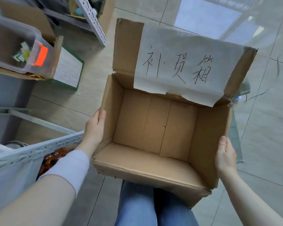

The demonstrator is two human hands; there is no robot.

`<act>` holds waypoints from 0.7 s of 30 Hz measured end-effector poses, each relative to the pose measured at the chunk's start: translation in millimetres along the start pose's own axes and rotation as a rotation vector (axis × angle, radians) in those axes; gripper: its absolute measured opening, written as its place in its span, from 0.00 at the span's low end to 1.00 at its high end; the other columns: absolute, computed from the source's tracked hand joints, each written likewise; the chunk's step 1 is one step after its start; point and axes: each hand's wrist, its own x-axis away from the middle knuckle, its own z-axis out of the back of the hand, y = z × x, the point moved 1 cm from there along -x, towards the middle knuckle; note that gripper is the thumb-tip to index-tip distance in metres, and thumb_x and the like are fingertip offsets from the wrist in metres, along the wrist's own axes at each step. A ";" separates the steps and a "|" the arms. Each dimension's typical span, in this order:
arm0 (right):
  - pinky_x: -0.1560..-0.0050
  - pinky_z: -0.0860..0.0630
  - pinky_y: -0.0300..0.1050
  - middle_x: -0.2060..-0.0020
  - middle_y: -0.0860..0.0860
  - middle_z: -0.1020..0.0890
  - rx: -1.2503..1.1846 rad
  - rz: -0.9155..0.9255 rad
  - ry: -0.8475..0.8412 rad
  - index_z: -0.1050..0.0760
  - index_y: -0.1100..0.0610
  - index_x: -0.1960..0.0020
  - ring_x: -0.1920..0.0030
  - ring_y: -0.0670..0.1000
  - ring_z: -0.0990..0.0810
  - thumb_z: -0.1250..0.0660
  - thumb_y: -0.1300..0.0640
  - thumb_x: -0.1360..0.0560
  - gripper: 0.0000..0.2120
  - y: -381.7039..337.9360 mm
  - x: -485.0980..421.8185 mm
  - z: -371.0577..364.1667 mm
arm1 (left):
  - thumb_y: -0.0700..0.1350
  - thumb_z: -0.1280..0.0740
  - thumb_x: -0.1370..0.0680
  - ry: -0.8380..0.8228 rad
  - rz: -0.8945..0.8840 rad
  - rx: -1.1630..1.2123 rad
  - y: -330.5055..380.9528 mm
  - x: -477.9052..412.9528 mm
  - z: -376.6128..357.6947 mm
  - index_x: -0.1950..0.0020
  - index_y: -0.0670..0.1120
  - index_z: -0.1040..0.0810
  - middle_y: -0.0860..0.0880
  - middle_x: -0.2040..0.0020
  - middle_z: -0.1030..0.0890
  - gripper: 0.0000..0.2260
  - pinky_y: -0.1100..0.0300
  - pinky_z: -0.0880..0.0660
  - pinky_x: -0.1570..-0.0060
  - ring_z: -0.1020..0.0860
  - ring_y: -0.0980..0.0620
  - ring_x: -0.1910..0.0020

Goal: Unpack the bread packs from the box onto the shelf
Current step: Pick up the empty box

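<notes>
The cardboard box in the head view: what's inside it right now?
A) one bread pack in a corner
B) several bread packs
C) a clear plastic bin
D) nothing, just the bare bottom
D: the cardboard box shows only its bare bottom panels, with the left hand and right hand gripping its two side walls.

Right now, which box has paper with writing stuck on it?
The cardboard box held between both hands: a white sheet with handwritten characters covers its far flap. The clear bin at upper left has none.
</notes>
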 end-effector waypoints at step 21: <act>0.29 0.42 0.54 0.30 0.59 0.33 0.379 0.673 -0.379 0.39 0.60 0.28 0.29 0.60 0.37 0.54 0.47 0.18 0.25 -22.1 232.0 142.1 | 0.52 0.48 0.18 0.552 0.402 0.432 -98.6 448.6 100.6 0.29 0.44 0.33 0.42 0.33 0.27 0.21 0.59 0.36 0.44 0.30 0.43 0.34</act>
